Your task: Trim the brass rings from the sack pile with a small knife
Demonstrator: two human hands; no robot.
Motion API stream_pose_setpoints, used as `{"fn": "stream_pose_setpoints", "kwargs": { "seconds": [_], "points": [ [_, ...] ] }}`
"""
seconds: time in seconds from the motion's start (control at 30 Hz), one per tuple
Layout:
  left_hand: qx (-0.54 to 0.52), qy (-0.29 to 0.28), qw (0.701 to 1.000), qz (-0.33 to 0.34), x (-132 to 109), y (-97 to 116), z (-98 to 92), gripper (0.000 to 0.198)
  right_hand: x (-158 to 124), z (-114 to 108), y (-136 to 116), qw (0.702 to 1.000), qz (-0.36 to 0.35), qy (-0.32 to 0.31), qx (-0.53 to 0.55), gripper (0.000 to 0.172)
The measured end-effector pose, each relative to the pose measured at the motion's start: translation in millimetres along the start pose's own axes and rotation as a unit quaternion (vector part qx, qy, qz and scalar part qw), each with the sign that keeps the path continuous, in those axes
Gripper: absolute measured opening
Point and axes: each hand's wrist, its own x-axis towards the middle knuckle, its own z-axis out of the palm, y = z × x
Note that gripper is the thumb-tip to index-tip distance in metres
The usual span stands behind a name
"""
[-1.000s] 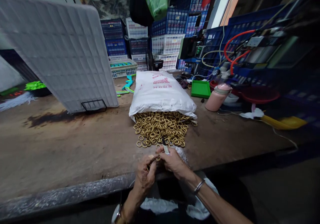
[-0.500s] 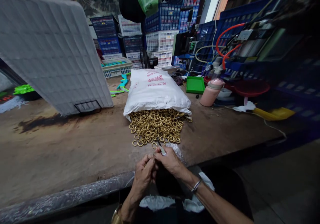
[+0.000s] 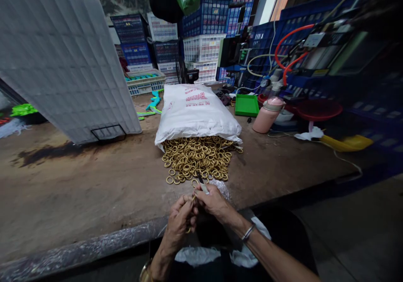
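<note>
Just in front of the table's near edge, my left hand [image 3: 181, 218] is closed, pinching a gold ring [image 3: 194, 198] between thumb and forefinger. A bit of another gold ring shows below its curled fingers. My right hand [image 3: 218, 204] grips a small knife [image 3: 204, 188] with a pale handle; its dark blade points away from me. The right fingertips meet the left ones at the pinched ring. Beyond the hands lies a heap of gold rings [image 3: 198, 160], spilling from the mouth of a white sack [image 3: 197, 114] with red print.
A tall white ribbed panel [image 3: 69, 63] stands at left on the brown table [image 3: 94, 189]. To the right are a green tray [image 3: 247, 105], a pink bottle [image 3: 267, 116] and a yellow scoop [image 3: 349, 142]. Stacked crates [image 3: 204, 48] rise behind.
The hands have drawn slightly apart at the fingertips, and the gold ring between them now shows. Another ring has come into sight under the left fingers. The view has shifted slightly.
</note>
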Motion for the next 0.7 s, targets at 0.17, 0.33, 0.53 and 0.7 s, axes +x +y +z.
{"fn": "stream_pose_setpoints", "kwargs": {
  "seconds": [0.17, 0.33, 0.53, 0.7],
  "points": [
    [-0.049, -0.001, 0.999, -0.007, 0.5, -3.0, -2.8, 0.029, -0.7, 0.8, -4.6, 1.0, -0.004, -0.008, -0.022, 0.017],
    [-0.089, 0.008, 0.996, -0.01, 1.6, 4.2, -3.6, 0.03, -6.4, 1.3, -4.6, 0.981, -0.074, 0.039, -0.172, 0.017],
    [-0.074, 0.013, 0.997, 0.018, 0.3, 11.9, -3.7, 0.031, -17.1, 0.4, -1.8, 0.934, -0.164, -0.013, -0.316, 0.012],
    [-0.04, 0.022, 0.999, 0.023, 1.6, 9.3, -6.0, 0.032, -19.9, 0.1, -7.0, 0.912, -0.161, -0.021, -0.378, 0.017]
  ]
}}
